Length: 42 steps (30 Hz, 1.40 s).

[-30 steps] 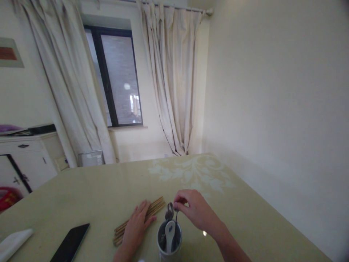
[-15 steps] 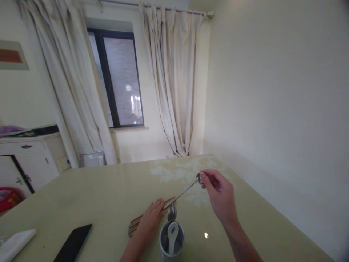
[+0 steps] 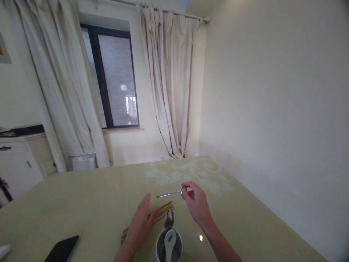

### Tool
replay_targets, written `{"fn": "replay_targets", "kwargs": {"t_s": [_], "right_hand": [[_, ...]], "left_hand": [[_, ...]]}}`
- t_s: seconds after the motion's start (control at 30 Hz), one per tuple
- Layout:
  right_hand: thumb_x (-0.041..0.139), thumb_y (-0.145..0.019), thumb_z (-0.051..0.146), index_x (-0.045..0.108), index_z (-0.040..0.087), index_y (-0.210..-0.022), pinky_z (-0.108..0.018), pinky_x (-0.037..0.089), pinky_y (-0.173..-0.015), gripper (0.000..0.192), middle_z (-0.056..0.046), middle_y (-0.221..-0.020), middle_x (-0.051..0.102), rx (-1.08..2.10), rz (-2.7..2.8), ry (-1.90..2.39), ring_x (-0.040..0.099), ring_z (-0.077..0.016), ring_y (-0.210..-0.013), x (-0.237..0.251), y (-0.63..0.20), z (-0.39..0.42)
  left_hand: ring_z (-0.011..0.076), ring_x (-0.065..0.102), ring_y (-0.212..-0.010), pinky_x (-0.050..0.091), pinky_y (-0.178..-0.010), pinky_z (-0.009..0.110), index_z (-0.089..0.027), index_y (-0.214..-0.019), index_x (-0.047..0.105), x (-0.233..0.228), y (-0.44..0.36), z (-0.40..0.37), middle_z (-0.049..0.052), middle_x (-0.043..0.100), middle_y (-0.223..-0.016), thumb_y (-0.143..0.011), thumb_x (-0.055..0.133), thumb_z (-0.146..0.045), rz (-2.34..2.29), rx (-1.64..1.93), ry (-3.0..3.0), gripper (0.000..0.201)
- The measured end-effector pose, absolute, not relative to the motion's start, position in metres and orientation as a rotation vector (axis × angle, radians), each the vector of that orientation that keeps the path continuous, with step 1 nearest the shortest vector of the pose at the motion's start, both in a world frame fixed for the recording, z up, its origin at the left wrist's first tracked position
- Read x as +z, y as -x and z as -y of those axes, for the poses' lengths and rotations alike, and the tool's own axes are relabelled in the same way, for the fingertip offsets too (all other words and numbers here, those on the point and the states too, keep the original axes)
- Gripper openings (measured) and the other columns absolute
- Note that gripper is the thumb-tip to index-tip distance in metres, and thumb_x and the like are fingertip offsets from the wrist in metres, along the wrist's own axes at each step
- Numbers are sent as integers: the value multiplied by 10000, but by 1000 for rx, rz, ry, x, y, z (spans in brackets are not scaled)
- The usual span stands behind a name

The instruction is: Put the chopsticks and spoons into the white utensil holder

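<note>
A slim metal spoon (image 3: pixel 169 194) is held in the right hand (image 3: pixel 195 203), its bowl pinched between the thumb and the bent fingers, its thin handle pointed toward the left hand (image 3: pixel 140 220). It appears to be raised off the green table (image 3: pixel 95 203), just beyond the bundle of chopsticks (image 3: pixel 164 210) and short of the pale leaf pattern (image 3: pixel 188 171) by the far right corner.

The left hand is spread above the bundle, its fingers stretched toward the far edge and its thumb parted widely from them. Nothing is seen to be gripped by it (whether the chopsticks are touched by the palm cannot be told). The bundle is laid slantwise, partly hidden under that hand.

Just beside the bundle, on the side toward the right edge, a round cup (image 3: pixel 177 246) is placed. In it are stood a white spoon (image 3: pixel 170 238), marked in blue, and a second metal spoon (image 3: pixel 169 218), by which the rim is overtopped on the far side. Well apart, toward the left edge, a flat black device (image 3: pixel 62 249) is laid.
</note>
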State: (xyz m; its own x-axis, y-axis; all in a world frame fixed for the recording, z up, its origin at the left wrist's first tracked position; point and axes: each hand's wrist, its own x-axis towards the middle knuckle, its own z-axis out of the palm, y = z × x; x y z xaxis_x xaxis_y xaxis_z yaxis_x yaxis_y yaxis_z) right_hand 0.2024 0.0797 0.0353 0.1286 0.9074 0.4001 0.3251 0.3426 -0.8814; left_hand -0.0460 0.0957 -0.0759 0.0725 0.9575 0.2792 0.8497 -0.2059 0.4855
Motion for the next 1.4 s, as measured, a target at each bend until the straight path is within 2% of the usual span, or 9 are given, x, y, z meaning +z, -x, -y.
{"fn": "replay_targets", "kwargs": {"t_s": [0.13,0.23,0.33,0.47,0.6,0.7,0.97,1.2,1.4], "right_hand": [[658,-894,529,770,164,-1003,-398,652,-733,397,-127,-940,789,826,1466,1153,787,-274,-769,30,-190,-76],[700,-870,592,765,159,-1010,-430,660,-789,460,-128,-984,782,1008,1439,1055,798,-295,-833,26,-183,-75],[695,-870,642,760,152,-1096,-447,650,-850,543,-137,-1049,783,1099,1436,1003,796,-306,-912,25,-183,-75],[646,-928,610,726,167,-1257,-436,616,-865,558,-152,-1217,767,1004,1584,1101,774,-288,-949,33,-189,-69],[622,-984,527,756,189,-1214,-371,572,-892,430,-121,-1186,781,975,1799,1129,744,-265,-1030,54,-195,-52],[715,-937,440,773,222,-1206,-330,541,-896,351,-88,-1185,785,1008,1951,1164,718,-254,-1088,68,-197,-41],[777,-810,213,798,191,-987,-279,500,-751,179,-26,-876,797,1090,1964,1145,715,-201,-828,69,-194,-42],[743,-874,315,781,201,-998,-288,466,-707,172,-27,-820,783,1068,1819,1059,701,-199,-785,78,-200,-43],[741,-910,440,777,211,-965,-275,376,-600,239,12,-688,652,811,1638,1082,531,-151,-628,94,-224,-40]], "left_hand": [[301,544,-1443,401,-1224,564,-212,-1529,512,-44,36,-89,133,600,-1552,-1025,436,-330,-1615,1113,-2359,523],[245,704,-1156,512,-1082,444,-272,-1289,698,-17,23,-79,82,777,-1234,-1024,406,-235,-1454,945,-2355,396],[222,715,-991,547,-903,338,-250,-1093,746,-5,21,-75,73,775,-1057,-1028,388,-250,-1434,839,-2229,364],[224,713,-995,526,-937,330,-227,-1064,756,-24,41,-88,95,731,-1065,-1044,369,-302,-1574,832,-2131,394],[214,697,-1079,495,-997,327,-202,-1155,727,-58,67,-101,109,694,-1175,-1048,337,-228,-1812,707,-2078,405],[207,673,-1129,468,-1019,319,-192,-1173,719,-74,77,-105,104,688,-1205,-1041,310,-156,-1926,596,-2084,431],[229,652,-1183,442,-1041,326,-202,-1159,750,-77,78,-104,93,734,-1182,-1043,384,-169,-2001,507,-2119,385],[210,670,-1145,455,-1019,295,-210,-1097,789,-73,72,-100,84,744,-1130,-1013,469,-172,-1928,552,-2095,333],[231,705,-1117,503,-1025,338,-212,-1071,802,-57,72,-103,101,775,-1119,-994,467,-210,-1776,676,-2118,343]]}}
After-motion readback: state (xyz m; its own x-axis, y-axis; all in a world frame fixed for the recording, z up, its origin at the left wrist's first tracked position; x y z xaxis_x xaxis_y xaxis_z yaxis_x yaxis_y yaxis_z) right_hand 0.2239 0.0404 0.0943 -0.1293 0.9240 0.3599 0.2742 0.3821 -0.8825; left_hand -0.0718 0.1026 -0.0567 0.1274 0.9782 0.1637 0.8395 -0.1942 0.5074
